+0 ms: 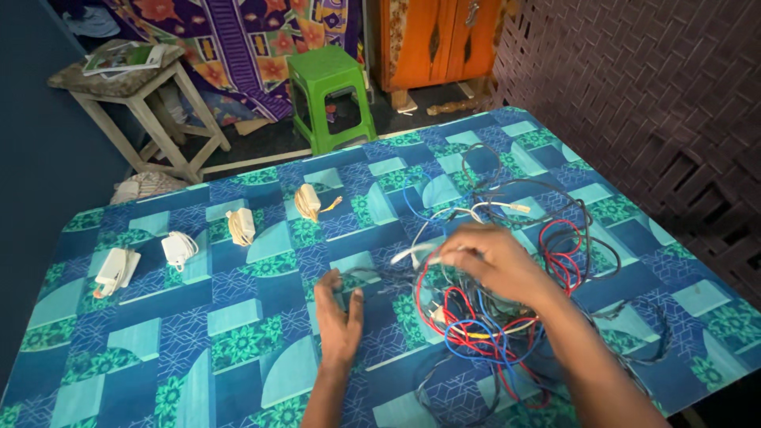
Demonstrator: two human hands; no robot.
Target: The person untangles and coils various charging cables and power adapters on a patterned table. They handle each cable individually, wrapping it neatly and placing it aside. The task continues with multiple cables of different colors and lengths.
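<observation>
A tangled heap of red, blue, black and white cables (507,261) lies on the right half of a blue and green patterned cloth (238,317). My right hand (495,260) hovers over the heap, fingers pinched on a white cable (418,252) pulled out to the left. My left hand (339,317) lies flat on the cloth, fingers apart, touching a thin dark cable that runs from the heap. Several coiled white cable bundles sit in a row at the left: one (307,201), another (240,226), a third (179,249).
A further white bundle (116,269) lies near the cloth's left edge. Beyond the far edge stand a green plastic stool (329,95) and a wooden stool (143,103) with a booklet on it. A dark woven wall (650,103) borders the right side.
</observation>
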